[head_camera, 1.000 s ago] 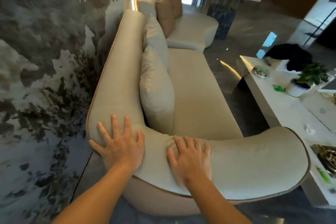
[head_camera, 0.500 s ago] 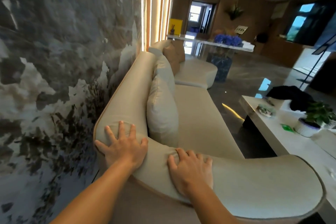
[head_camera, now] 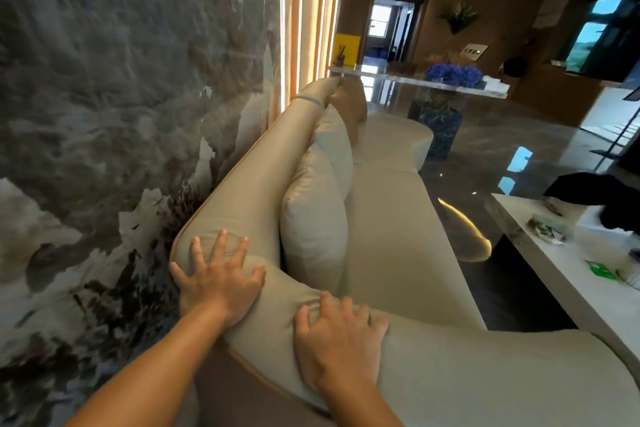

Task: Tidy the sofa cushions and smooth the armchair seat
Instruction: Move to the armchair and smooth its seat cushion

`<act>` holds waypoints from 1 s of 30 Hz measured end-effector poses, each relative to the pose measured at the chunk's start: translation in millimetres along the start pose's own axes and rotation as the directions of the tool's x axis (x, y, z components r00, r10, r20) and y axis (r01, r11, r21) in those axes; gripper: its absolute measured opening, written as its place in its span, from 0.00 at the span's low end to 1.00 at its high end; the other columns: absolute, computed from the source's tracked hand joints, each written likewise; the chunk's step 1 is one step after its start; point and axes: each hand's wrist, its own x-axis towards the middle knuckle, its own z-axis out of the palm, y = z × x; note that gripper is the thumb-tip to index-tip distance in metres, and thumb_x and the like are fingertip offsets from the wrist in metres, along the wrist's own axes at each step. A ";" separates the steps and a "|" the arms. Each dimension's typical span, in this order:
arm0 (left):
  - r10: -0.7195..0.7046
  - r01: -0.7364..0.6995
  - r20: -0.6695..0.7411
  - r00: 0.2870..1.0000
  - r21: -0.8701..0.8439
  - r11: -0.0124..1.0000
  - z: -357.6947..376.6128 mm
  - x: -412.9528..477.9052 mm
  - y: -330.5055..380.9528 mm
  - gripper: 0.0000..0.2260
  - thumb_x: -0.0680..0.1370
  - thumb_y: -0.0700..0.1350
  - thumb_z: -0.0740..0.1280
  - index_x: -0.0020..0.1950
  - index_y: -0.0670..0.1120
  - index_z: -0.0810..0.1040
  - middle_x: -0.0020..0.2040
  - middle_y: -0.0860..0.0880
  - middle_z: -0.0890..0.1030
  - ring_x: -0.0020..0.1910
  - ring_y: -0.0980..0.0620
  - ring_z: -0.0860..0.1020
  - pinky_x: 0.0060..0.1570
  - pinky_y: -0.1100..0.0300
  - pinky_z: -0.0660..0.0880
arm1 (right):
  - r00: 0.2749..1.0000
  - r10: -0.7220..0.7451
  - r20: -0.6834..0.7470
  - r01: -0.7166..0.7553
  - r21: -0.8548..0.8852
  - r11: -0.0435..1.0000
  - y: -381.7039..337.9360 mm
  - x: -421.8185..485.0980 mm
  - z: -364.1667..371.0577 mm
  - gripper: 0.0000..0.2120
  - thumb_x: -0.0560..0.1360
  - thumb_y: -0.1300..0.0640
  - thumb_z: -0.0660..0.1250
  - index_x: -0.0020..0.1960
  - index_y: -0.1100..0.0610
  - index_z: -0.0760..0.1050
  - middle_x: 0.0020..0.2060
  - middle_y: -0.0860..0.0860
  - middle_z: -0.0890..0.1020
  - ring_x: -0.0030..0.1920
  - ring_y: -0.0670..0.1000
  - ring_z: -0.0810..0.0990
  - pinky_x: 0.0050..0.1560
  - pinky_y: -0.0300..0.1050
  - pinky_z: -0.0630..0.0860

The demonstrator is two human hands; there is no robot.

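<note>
Marble wall [head_camera: 104,80] flanks sofa [head_camera: 391,218]; both hands [head_camera: 221,281] flat on armrest [head_camera: 485,374].

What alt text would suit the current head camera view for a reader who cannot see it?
A person's left hand and right hand press flat, fingers spread, on the curved armrest of a beige sofa along a marble-patterned wall. Two matching back cushions stand against the backrest, with a white coffee table at right.
</note>
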 end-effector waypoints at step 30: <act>0.501 -0.781 0.682 0.532 0.167 0.602 -301.7 -337.8 196.4 0.17 0.79 0.47 0.62 0.67 0.45 0.75 0.59 0.44 0.78 0.61 0.48 0.77 0.56 0.57 0.73 | 0.772 0.230 0.592 -0.311 0.036 0.950 156.6 -277.5 -344.0 0.21 0.79 0.50 0.63 0.66 0.63 0.74 0.65 0.60 0.79 0.61 0.64 0.79 0.59 0.55 0.76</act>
